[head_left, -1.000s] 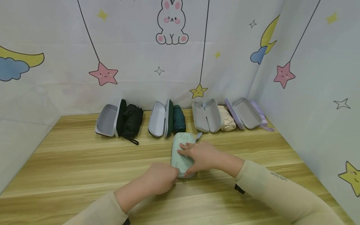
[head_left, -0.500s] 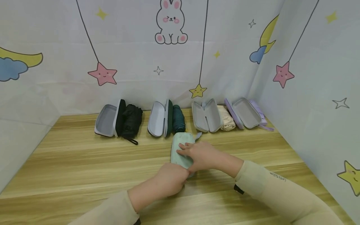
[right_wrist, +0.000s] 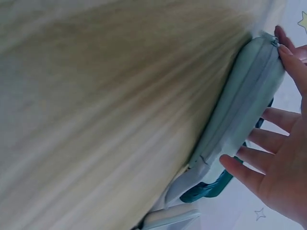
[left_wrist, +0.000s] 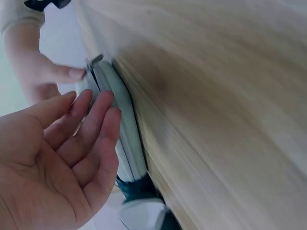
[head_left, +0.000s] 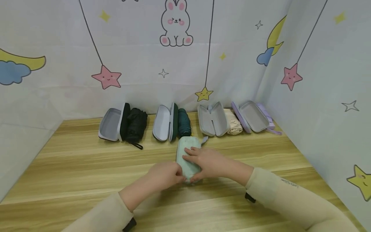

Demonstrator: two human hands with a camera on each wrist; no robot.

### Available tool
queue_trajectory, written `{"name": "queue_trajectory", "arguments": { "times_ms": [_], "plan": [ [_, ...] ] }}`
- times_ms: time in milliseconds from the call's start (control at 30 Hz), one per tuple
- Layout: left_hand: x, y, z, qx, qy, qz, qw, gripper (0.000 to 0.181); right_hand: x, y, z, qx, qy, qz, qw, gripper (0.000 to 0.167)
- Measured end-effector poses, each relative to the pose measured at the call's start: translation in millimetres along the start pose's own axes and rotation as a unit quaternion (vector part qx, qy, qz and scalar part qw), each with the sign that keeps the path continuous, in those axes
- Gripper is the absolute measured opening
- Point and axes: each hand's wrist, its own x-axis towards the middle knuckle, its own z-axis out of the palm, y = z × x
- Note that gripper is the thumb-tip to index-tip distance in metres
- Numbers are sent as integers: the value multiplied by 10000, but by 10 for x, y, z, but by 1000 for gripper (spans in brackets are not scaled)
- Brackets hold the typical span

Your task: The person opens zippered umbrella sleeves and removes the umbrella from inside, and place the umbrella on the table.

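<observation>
A mint-green zippered case (head_left: 189, 144) lies flat on the wooden table, its grey strap (head_left: 204, 140) at the far right corner. My right hand (head_left: 213, 163) rests across its top with fingers spread, thumb at the near end. Beside the near left corner is my left hand (head_left: 165, 174). In the left wrist view, that hand's fingers (left_wrist: 103, 108) are loosely bent, with nothing visible between thumb and fingertips. The case's side (left_wrist: 125, 103) shows a dark gap along the zipper near one end. In the right wrist view a small zipper piece (right_wrist: 274, 42) sits by my right thumb.
Along the back wall stand an open black-and-white case (head_left: 110, 124), black folded umbrella (head_left: 136, 124), open dark-green case (head_left: 163, 122), teal folded umbrella (head_left: 184, 122), open grey case (head_left: 220, 119), beige rolled bundle (head_left: 234, 124), open lilac case (head_left: 255, 116) and lilac bundle (head_left: 266, 114).
My left hand moved right along the case's near end, then back to the near left corner, where its fingers are now looser. The right hand and case have hardly moved.
</observation>
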Motion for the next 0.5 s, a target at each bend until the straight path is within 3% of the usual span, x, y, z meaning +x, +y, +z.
{"name": "queue_trajectory", "arguments": {
  "times_ms": [200, 333, 433, 500],
  "plan": [
    [26, -193, -89, -769, -67, -440, 9960, 14, 20, -34, -26, -105, -87, -41, 9999, 83],
    [82, -285, -93, -1160, -34, -730, 9906, 11, 9, -84, -29, -481, 34, -591, 9971, 72],
    [144, -325, -88, -1310, -54, -937, 9869, 20, -21, -116, -6, -986, 528, -1425, 9835, 57],
    [199, -347, -83, -1385, -33, -1021, 9851, 28, -42, -129, 33, -1297, 1012, -2021, 9654, 42]
  ]
}}
